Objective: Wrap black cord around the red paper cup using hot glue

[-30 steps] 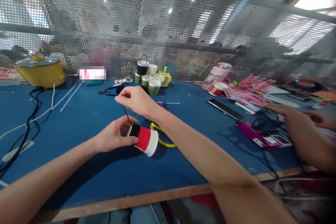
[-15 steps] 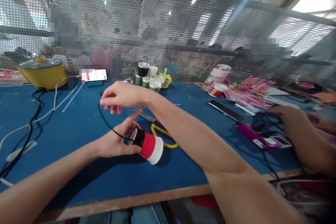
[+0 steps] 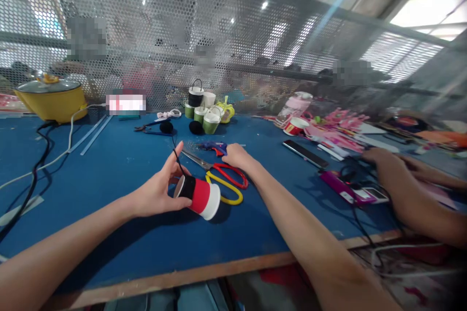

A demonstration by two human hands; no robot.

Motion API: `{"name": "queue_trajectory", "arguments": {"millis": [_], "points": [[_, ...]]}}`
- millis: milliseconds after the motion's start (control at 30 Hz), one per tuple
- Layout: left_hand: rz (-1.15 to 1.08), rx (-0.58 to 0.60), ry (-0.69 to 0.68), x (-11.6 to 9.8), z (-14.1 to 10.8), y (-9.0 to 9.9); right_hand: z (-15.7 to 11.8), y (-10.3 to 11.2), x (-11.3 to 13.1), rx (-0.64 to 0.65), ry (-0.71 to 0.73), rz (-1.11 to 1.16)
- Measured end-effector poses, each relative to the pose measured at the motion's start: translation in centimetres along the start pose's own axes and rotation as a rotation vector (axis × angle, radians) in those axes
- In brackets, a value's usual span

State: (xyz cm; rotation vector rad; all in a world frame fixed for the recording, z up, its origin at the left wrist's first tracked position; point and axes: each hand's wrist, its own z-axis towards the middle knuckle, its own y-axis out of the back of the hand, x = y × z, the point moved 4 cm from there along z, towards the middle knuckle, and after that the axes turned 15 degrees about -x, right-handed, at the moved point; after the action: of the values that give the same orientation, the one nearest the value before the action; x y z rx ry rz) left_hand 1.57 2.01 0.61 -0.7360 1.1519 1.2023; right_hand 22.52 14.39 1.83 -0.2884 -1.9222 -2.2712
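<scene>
My right hand (image 3: pixel 239 156) let go of the black cord (image 3: pixel 177 158) and went to the blue glue gun (image 3: pixel 214 146); I can't tell its grip. Just my left hand (image 3: pixel 160 190) pinches the paper cup (image 3: pixel 200 196), at my view's seven o'clock.

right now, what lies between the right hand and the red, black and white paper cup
In the head view, the scissors with red and yellow handles lie on the blue table between the right hand and the paper cup.
</scene>
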Motion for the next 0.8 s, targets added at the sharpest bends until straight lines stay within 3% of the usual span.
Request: {"name": "queue_trajectory", "arguments": {"millis": [133, 267, 467, 633, 800], "points": [[0.004, -0.031, -0.022, 0.1, 0.2, 0.3, -0.4, 0.2, -0.6, -0.084, -0.072, 0.099], [0.006, -0.029, -0.035, 0.3, 0.5, 0.8, -2.2, 3.0, -0.4, -0.154, -0.030, 0.285], [0.015, -0.072, -0.034, 0.2, 1.0, 1.7, -6.9, 6.6, 2.0, 0.034, 0.113, 0.619], [0.003, -0.091, -0.021, 0.2, 1.3, 2.3, -9.4, 7.5, 3.4, 0.068, 0.154, 0.597], [0.006, -0.112, 0.017, 0.4, 1.5, 2.6, -10.4, 7.8, 3.8, 0.002, 0.321, 0.461]]}}
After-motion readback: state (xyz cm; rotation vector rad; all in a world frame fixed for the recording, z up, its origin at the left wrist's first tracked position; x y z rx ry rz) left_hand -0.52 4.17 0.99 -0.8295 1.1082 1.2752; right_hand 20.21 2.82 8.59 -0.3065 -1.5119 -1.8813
